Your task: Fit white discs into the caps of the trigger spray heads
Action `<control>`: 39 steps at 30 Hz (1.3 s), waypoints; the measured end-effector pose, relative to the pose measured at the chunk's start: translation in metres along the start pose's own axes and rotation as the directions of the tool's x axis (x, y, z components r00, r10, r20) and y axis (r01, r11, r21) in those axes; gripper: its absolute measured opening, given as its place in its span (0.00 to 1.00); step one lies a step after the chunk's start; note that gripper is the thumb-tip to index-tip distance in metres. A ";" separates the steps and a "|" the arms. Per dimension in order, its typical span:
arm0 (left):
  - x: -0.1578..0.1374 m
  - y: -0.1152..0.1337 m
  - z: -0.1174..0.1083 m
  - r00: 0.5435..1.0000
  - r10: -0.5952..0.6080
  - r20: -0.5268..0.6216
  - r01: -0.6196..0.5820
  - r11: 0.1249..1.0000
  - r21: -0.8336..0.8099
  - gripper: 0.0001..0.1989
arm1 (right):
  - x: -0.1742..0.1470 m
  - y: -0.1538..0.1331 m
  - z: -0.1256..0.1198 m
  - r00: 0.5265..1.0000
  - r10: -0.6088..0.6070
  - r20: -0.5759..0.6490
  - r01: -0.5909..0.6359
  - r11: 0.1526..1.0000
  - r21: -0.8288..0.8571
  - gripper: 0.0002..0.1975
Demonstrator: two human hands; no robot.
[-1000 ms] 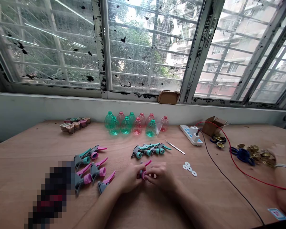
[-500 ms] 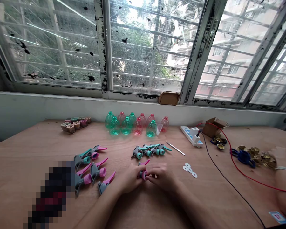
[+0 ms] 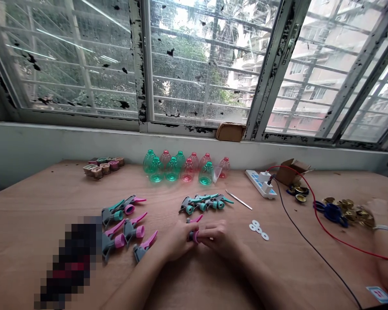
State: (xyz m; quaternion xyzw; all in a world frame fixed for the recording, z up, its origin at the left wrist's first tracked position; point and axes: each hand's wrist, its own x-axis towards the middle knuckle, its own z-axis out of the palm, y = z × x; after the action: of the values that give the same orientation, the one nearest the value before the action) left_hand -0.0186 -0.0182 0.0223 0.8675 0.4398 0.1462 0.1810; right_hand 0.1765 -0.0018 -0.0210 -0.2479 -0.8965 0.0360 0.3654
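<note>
Wooden tabletop (image 3: 287,262); left grip (image 3: 181,239): grey-pink plastic sprayer (image 3: 195,237); flat white rings (image 3: 261,233).

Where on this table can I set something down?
Bare tabletop lies between your right hand and the white rings, and farther left, in front of the small containers. It's crowded among the bottles and the gold parts at right.

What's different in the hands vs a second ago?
The right hand has narrowed the gap between its fingers at the spray head's pink collar. The spray head's pink lever has edged slightly left. No new grasp or release visible: the left hand still holds the spray head. Bottles and white washers unmoved.
</note>
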 end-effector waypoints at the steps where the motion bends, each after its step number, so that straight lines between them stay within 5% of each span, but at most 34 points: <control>1: 0.000 0.000 0.000 1.000 0.000 0.003 0.000 1.000 0.001 0.07 | 0.000 0.000 0.000 1.000 0.000 0.005 0.000 1.000 -0.005 0.11; 25: 0.001 -0.004 0.003 1.000 0.006 0.003 -0.006 1.000 0.003 0.08 | 0.004 -0.001 -0.007 0.994 -0.093 0.062 0.100 0.987 -0.125 0.14; 39: 0.002 -0.007 0.007 0.999 -0.040 0.004 0.040 0.996 0.082 0.05 | 0.001 -0.005 0.002 0.975 0.221 0.024 -0.222 0.969 0.103 0.06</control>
State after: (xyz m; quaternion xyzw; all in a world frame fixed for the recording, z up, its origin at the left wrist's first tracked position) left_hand -0.0194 -0.0141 0.0131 0.8656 0.4622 0.1219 0.1494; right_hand 0.1726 -0.0054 -0.0207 -0.3266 -0.8623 0.1255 0.3661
